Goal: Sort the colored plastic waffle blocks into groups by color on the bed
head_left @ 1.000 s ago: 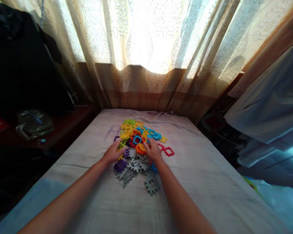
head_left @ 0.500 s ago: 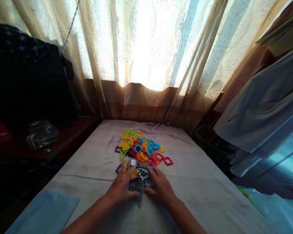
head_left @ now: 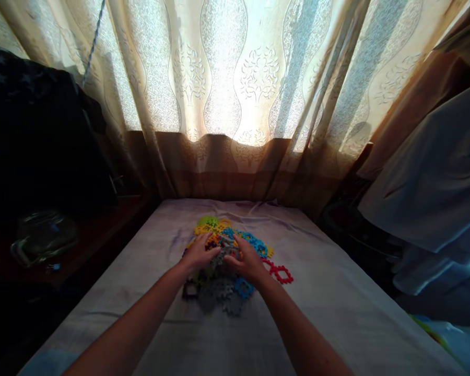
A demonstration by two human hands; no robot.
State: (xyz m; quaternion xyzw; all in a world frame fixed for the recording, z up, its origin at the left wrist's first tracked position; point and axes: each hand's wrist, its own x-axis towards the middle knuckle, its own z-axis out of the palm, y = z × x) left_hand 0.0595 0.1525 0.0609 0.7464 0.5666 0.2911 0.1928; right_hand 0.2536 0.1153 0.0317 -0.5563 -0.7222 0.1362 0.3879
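Observation:
A pile of colourful toothed plastic pieces lies on the cloth-covered table (head_left: pixel 149 292). Green pieces (head_left: pixel 208 221) are at its back, blue ones (head_left: pixel 254 243) to the right, and red rings (head_left: pixel 283 274) at the right edge. Grey pieces (head_left: pixel 232 304) and a separate blue piece (head_left: pixel 243 287) lie nearest me. My left hand (head_left: pixel 199 253) and my right hand (head_left: pixel 247 258) are over the middle of the pile, palms facing, with grey pieces (head_left: pixel 224 255) between them. Both hands have their fingers apart; whether they bear any weight of the grey pieces is unclear.
Patterned curtains (head_left: pixel 258 73) hang behind the table. At the left, a glass jug (head_left: pixel 43 235) stands on a dark wooden surface beside a dark covered object (head_left: pixel 39 136). Clothes (head_left: pixel 426 172) hang at the right.
Both hands have moved forward, from the near edge of the pile to over its middle. Grey pieces now show nearer me, behind the hands. The view has shifted slightly.

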